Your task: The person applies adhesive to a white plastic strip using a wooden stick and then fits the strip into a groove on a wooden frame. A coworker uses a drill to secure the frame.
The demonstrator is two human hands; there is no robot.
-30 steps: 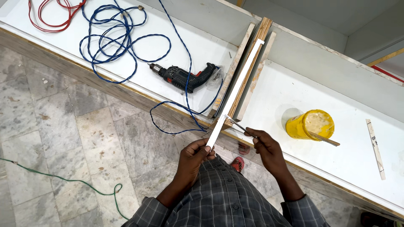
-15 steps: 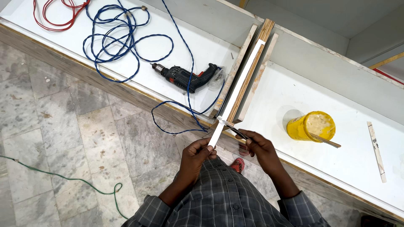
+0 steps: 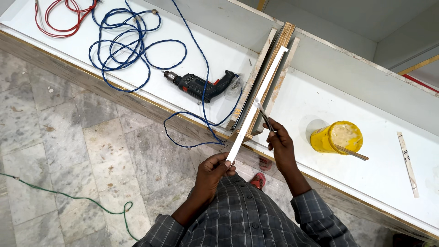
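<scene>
Over the long white shelf (image 3: 137, 55), the left hand (image 3: 212, 171) pinches the near end of a white strip (image 3: 256, 105), while the right hand (image 3: 281, 144) closes on a thin brush (image 3: 264, 116) touching its face. I'd judge steady support and even strokes along the strip serve best. Counted: one drill (image 3: 201, 85), one yellow pot (image 3: 336, 137), two cable coils, blue (image 3: 123, 50) and red (image 3: 59, 20).

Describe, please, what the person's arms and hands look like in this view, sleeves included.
Both hands, the left hand and the right hand, are bare: no gloves, rings or watch show. The forearms are bare too. Sleeves of a grey-blue checked shirt with dark buttons are rolled up to about the elbows.
</scene>
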